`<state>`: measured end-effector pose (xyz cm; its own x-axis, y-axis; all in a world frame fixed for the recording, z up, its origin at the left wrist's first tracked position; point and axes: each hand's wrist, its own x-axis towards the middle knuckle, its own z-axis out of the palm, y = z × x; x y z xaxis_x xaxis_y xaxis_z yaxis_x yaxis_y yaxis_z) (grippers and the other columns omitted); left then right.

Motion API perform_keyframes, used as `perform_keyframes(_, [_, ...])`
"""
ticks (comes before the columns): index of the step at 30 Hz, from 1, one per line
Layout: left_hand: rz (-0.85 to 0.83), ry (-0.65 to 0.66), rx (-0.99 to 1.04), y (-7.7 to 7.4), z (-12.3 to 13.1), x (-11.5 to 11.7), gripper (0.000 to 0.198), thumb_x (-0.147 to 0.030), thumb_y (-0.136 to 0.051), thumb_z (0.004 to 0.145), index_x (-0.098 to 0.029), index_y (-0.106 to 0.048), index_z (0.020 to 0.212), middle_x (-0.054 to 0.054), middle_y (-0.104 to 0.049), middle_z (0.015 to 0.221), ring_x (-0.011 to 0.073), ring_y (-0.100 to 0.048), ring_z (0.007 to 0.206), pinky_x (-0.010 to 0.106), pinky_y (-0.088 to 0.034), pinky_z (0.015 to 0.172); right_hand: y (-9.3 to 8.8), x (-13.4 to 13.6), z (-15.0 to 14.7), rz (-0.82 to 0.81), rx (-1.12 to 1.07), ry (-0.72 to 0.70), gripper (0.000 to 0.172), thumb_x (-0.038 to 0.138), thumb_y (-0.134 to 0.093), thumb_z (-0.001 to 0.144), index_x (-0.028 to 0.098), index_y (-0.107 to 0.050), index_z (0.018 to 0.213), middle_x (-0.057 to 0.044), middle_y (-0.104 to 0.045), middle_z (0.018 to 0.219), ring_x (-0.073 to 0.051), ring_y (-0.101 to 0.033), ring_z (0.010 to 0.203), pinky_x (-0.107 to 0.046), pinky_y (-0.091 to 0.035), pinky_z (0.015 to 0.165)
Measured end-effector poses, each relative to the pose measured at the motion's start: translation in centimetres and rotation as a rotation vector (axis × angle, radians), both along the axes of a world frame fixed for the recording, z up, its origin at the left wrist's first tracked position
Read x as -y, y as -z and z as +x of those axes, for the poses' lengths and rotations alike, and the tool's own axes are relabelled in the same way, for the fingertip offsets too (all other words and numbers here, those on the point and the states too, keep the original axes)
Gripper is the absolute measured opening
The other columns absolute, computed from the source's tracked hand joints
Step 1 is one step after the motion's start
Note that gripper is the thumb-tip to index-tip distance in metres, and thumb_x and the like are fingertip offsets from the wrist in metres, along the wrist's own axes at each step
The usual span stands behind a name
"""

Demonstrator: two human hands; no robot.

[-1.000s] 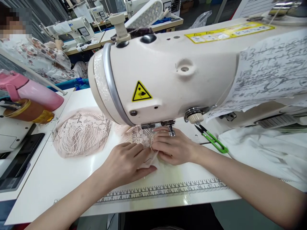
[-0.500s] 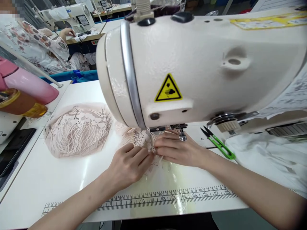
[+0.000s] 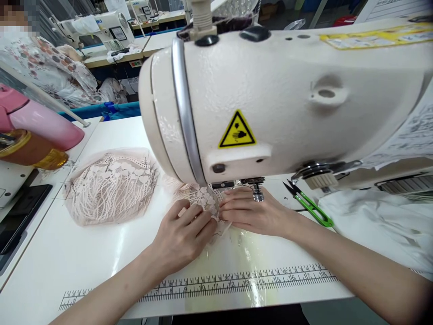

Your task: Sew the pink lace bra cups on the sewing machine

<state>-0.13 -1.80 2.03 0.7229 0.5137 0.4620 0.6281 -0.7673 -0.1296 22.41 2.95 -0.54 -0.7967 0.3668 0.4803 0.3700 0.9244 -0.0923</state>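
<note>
Below the head of a white sewing machine (image 3: 277, 99) lies a pale pink lace piece (image 3: 203, 198), partly hidden by the machine and my hands. My left hand (image 3: 187, 234) has its fingers curled and pinched on the near edge of the lace. On the lace's right side rests my right hand (image 3: 255, 211), its fingers pressed together at the edge, partly behind the machine's metal parts. A second pink lace piece (image 3: 113, 189) lies flat on the white table (image 3: 94, 253) to the left. The needle area is hidden.
Green thread snips (image 3: 313, 207) lie right of my right hand, beside white cloth (image 3: 379, 225). A pink bottle (image 3: 47, 122), an amber jar (image 3: 34, 149) and a black phone (image 3: 23, 216) are at left. A person in a floral top (image 3: 50, 67) sits beyond, near another machine (image 3: 101, 29).
The view has shifted slightly, so everything sits a little lower. My left fingers are slightly more arched on the lace. The other person's hand at the far machine is no longer visible.
</note>
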Motion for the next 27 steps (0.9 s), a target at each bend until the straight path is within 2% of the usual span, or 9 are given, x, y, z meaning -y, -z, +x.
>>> perform_keyframes(1, [-0.015,0.011,0.01,0.1,0.0,-0.1,0.018,-0.006,-0.049,0.085,-0.016,-0.063,0.092,0.005,-0.072,0.091,0.0207,-0.066,0.086,0.04,-0.051,0.077,0.1,0.1,0.1,0.023,-0.008,0.019,0.016,0.015,-0.053,0.091,0.024,-0.065,0.097,0.004,-0.071,0.092,-0.009,-0.063,0.085,-0.024,-0.049,0.072])
perform_keyframes(3, [-0.08,0.033,0.024,0.5,-0.2,-0.4,0.024,-0.01,-0.046,0.085,-0.012,-0.062,0.103,0.013,-0.068,0.115,0.0266,-0.062,0.113,0.045,-0.052,0.092,0.4,0.1,0.0,0.061,-0.012,0.052,0.021,0.012,-0.052,0.09,0.024,-0.064,0.101,0.004,-0.07,0.091,-0.009,-0.062,0.079,-0.023,-0.048,0.066])
perform_keyframes(5, [-0.16,0.029,0.015,0.9,-0.4,-0.5,0.027,-0.016,-0.045,0.086,-0.009,-0.061,0.107,0.017,-0.062,0.127,0.0291,-0.055,0.124,0.043,-0.054,0.095,0.8,0.1,-0.1,0.069,-0.007,0.058,0.023,0.009,-0.051,0.089,0.025,-0.063,0.101,0.004,-0.069,0.089,-0.01,-0.06,0.077,-0.024,-0.048,0.067])
perform_keyframes(10, [-0.219,-0.007,0.0,1.5,-0.6,-0.5,0.024,-0.021,-0.047,0.087,-0.009,-0.059,0.104,0.021,-0.06,0.129,0.0306,-0.055,0.125,0.042,-0.057,0.092,1.3,-0.2,-0.5,0.035,-0.052,-0.025,0.021,0.008,-0.049,0.09,0.023,-0.061,0.098,0.006,-0.069,0.088,-0.008,-0.059,0.078,-0.024,-0.046,0.066])
perform_keyframes(16, [-0.214,-0.015,0.003,1.5,-0.5,-0.5,0.026,-0.022,-0.05,0.087,-0.007,-0.06,0.105,0.022,-0.06,0.128,0.0312,-0.054,0.125,0.041,-0.057,0.094,1.0,-0.1,-0.6,0.109,-0.154,0.026,0.018,0.009,-0.051,0.089,0.023,-0.062,0.093,0.009,-0.072,0.089,-0.006,-0.058,0.07,-0.026,-0.034,0.05])
perform_keyframes(22, [-0.23,-0.02,0.023,1.5,-0.5,-0.6,0.028,-0.022,-0.05,0.087,-0.008,-0.06,0.109,0.02,-0.06,0.13,0.0304,-0.053,0.126,0.043,-0.056,0.094,1.1,0.1,-0.9,0.113,-0.207,0.066,0.02,0.012,-0.052,0.088,0.026,-0.066,0.087,0.01,-0.072,0.085,-0.007,-0.059,0.066,-0.027,-0.034,0.05])
perform_keyframes(27, [-0.226,-0.024,0.01,1.4,-0.3,-0.7,0.033,-0.024,-0.049,0.088,-0.007,-0.058,0.116,0.021,-0.059,0.131,0.031,-0.052,0.127,0.043,-0.056,0.095,0.5,0.1,-0.9,0.171,-0.151,0.128,0.027,0.006,-0.046,0.086,0.025,-0.064,0.082,0.012,-0.071,0.082,-0.006,-0.056,0.063,-0.026,-0.037,0.05])
